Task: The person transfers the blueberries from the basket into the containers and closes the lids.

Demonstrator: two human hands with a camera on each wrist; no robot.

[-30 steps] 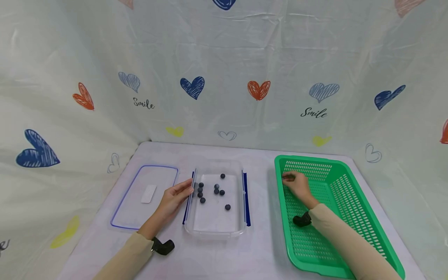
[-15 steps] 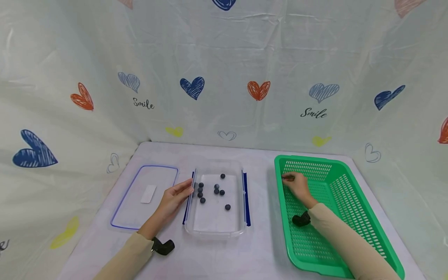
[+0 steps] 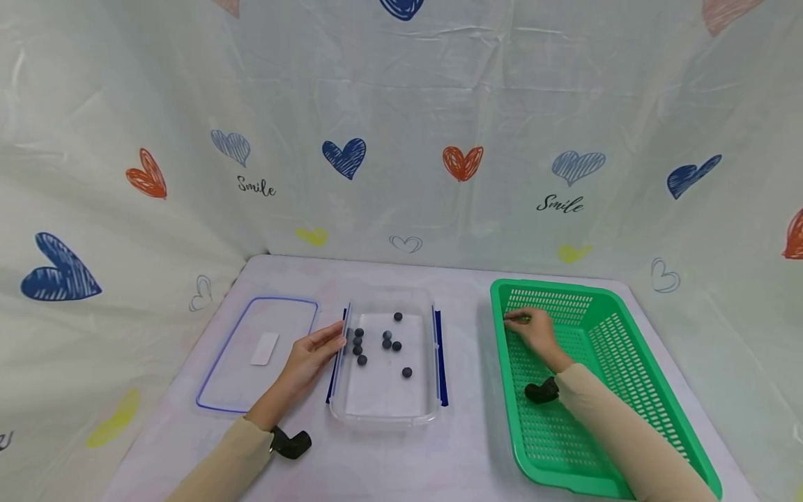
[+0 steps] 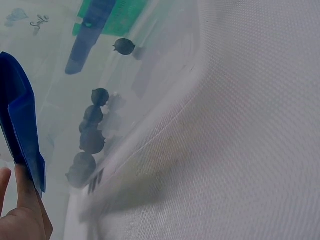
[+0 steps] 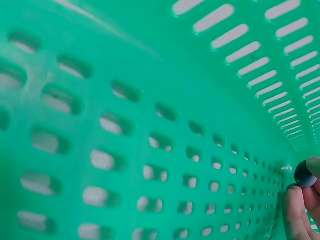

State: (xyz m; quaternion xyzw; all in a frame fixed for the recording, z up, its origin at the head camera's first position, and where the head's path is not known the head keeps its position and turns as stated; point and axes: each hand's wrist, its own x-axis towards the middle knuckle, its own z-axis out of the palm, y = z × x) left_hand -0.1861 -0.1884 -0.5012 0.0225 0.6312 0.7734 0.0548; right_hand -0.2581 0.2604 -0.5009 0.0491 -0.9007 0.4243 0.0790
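A clear plastic container [image 3: 389,401] with blue side latches stands mid-table, holding several blueberries [image 3: 407,372]. At its left wall, my left hand [image 3: 307,362] touches the side with extended fingers; the left wrist view shows those fingertips against a blue latch [image 4: 25,120]. Inside the green basket [image 3: 511,432], my right hand [image 3: 539,335] is near the far left corner. Its thumb and fingers pinch a blueberry [image 5: 304,174], seen at the edge of the right wrist view. Most of the right hand lies outside that view.
A clear lid [image 3: 228,362] with a blue rim and a white label [image 3: 265,348] lies left of the container. The basket's raised, slotted walls surround my right hand. A sheet printed with hearts hangs behind the table [image 3: 464,439].
The right hand stays at the basket's left side, with only slight finger movement. The left hand keeps its place at the container, and the blueberries there lie as before.
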